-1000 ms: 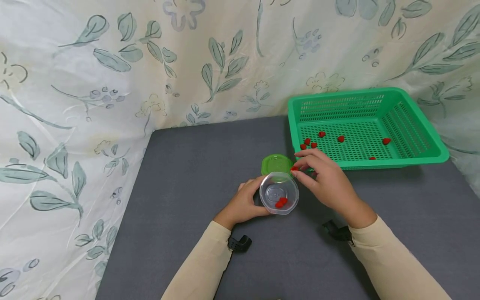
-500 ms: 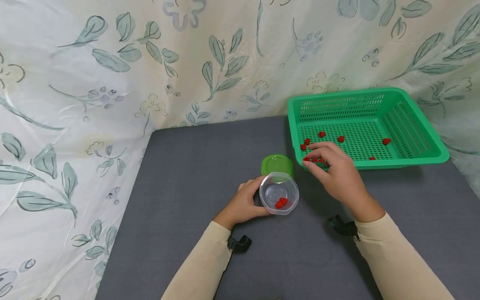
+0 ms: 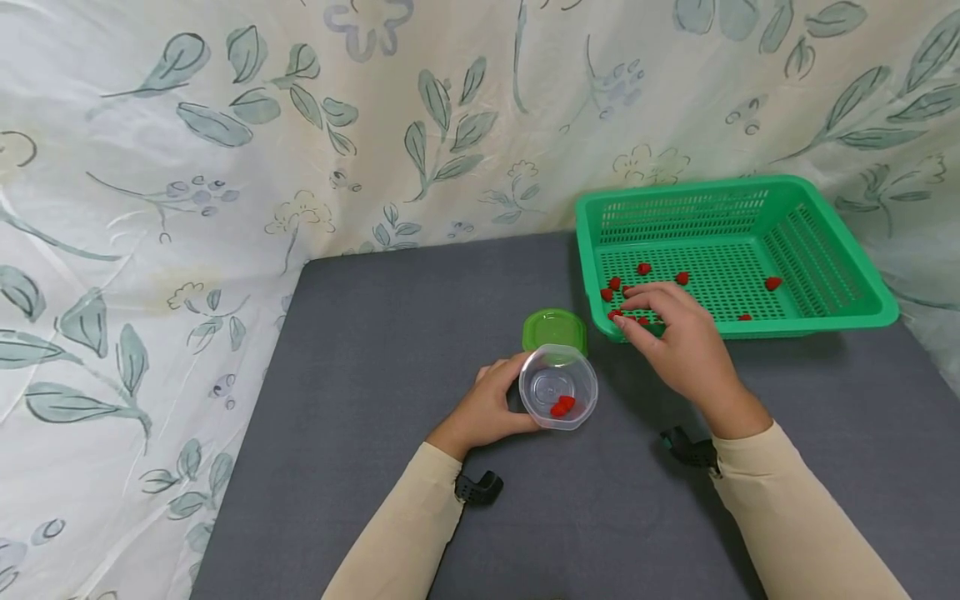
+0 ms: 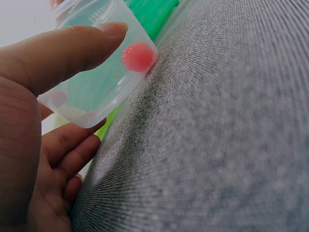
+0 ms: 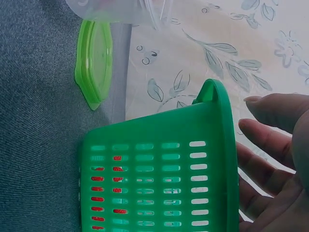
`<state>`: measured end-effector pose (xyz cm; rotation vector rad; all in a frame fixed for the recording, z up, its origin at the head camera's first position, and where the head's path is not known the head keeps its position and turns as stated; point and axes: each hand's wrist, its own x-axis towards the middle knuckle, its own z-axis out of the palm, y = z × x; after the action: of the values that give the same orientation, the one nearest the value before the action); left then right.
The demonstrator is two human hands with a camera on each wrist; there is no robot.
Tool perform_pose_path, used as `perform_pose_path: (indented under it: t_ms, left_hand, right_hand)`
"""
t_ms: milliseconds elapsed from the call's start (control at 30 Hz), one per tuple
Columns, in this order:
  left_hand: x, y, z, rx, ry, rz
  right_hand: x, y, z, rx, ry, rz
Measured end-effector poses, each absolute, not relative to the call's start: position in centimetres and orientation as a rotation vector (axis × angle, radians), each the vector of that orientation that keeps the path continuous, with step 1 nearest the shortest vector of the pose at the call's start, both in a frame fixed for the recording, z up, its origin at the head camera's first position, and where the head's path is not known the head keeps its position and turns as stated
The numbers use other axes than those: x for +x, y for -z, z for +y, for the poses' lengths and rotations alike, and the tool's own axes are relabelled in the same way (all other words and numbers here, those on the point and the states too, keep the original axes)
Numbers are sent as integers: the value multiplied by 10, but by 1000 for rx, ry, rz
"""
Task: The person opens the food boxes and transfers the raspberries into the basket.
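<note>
My left hand [image 3: 491, 404] grips a small clear plastic cup [image 3: 536, 379] from its left side, thumb in front and fingers behind. Two red berries [image 3: 562, 406], raspberry-like, lie inside; the left wrist view shows one berry [image 4: 138, 57] through the wall. My right hand [image 3: 686, 354] is over the near-left corner of the green basket [image 3: 847, 321], beside several red berries [image 3: 630, 319]. In the right wrist view its thumb and fingers [image 5: 275, 145] are bent loosely and apart beyond the basket's rim, with no berry visible between them.
A green lid [image 3: 553, 327] lies on the grey tabletop [image 3: 390, 333] just behind the cup. More berries [image 3: 772, 283] are scattered over the slotted basket floor. A leaf-patterned cloth [image 3: 450, 125] hangs along the back and left of the table.
My right hand, pinching a berry near the cup one second ago, has moved right and up over the basket corner. The left hand and cup have stayed still.
</note>
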<state>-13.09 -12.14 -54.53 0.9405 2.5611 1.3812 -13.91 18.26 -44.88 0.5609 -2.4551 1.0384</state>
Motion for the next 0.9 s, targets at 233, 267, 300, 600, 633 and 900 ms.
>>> perform_pose_path:
  t_ms: [233,267,300,600,633,900]
  left_hand:
    - [-130,545,-122,939,-1382,2561]
    - [-130,545,-122,938,-1380,2559]
    - [-130,545,-122,937,-1377,2558]
    - [-130,544,-121,932,-1371,2557]
    - [-130,544,-121,931,-1372,2557]
    - [-130,544,-121,927,-1353,2570]
  right_hand:
    - [-136,447,182,555,-1049,-2459]
    - [-136,447,182,561,-1050,-2455]
    - [-135,447,182,570,-1048,-2449]
    - [-132,444,177,659,-1054,-2384]
    - [-131,445,177,676,-1060,-2378]
    - [-128,448,166,829,-1051,-2389]
